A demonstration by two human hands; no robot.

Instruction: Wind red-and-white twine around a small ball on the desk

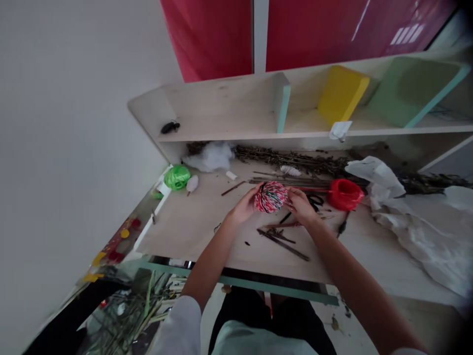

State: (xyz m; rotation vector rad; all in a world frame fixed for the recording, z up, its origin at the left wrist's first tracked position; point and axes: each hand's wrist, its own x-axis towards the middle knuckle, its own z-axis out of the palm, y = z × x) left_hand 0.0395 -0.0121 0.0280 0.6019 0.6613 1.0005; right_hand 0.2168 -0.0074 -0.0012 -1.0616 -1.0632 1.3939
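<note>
Both hands grip a ball of red, white and green twine [270, 196] above the middle of a pale wooden desk [185, 241]. My left hand [244, 207] cups its left side, and my right hand [300, 207] presses against its right side. Black-handled scissors [315, 200] lie just beyond my right hand, partly hidden by it. Further right sits a red raffia roll [345, 194]. Dark dry twigs [283, 242] lie below my right hand, and a green raffia roll [177, 177] lies well to the left.
Crumpled white plastic sheeting [391, 197] covers the desk's right side. Dry leafy branches [291, 161] and white cotton fluff [210, 158] lie along the back, beneath a wooden shelf [229, 106] holding a black object [170, 127]. Cut green stems [129, 315] lie below the desk's front left.
</note>
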